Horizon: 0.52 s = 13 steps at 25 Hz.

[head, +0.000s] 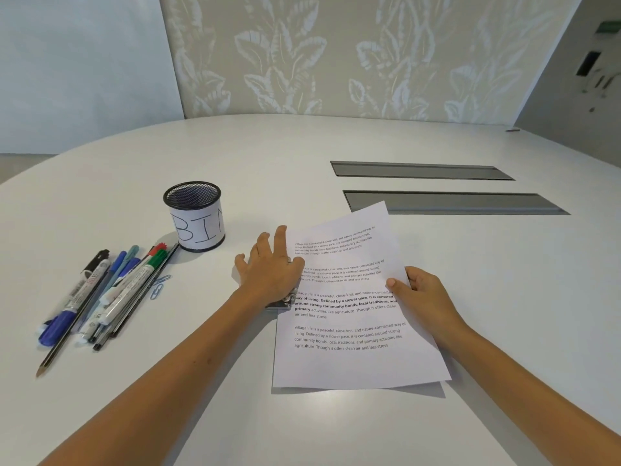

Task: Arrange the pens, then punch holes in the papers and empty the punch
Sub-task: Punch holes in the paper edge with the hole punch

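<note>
Printed papers (349, 331) lie in a stack at the table's middle, their left edge pushed into a metal hole punch (285, 301). The punch is mostly hidden under my left hand (268, 267), which presses down on it with straight, spread fingers. My right hand (416, 287) pinches the stack's right edge, thumb on top. Several pens, markers and a pencil (100, 294) lie side by side in a bundle at the left. A black mesh cup labelled BIN (196, 218) stands behind them.
Two paper clips (159, 285) lie beside the pens. Two long grey cable slots (453, 202) are set into the white table (302, 156) behind the papers, and the stack's far corner overlaps the nearer slot. A patterned wall stands beyond the far edge.
</note>
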Motion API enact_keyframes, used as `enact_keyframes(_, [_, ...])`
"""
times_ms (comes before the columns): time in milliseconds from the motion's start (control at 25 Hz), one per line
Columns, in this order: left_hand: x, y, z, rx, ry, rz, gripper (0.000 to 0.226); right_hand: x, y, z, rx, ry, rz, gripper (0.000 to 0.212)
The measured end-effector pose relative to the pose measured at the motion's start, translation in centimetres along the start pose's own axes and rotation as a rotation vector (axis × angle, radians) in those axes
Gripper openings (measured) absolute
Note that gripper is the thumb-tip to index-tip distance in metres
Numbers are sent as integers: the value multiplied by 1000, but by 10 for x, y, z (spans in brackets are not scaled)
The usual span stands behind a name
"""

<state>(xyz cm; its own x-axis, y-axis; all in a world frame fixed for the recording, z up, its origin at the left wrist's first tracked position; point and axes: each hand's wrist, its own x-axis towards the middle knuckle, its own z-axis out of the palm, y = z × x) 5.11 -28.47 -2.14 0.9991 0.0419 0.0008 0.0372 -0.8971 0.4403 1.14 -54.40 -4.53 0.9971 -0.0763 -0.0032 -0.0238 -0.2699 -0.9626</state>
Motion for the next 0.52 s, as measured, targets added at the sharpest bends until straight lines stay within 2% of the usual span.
enact_keyframes(120, [-1,3,-4,120,-10,36,59,1,1,0,12,-2,6,17])
enact_keyframes(240, [-2,9,-9,239,-1,78,55,0,-1,1,13,-6,19,28])
enact_keyframes(400, [-2,20,-16,377,-48,101,38,3,0,1,17,-13,35,38])
enact_keyframes(520, [2,18,-16,301,-84,104,34,5,2,0,21,-9,33,42])
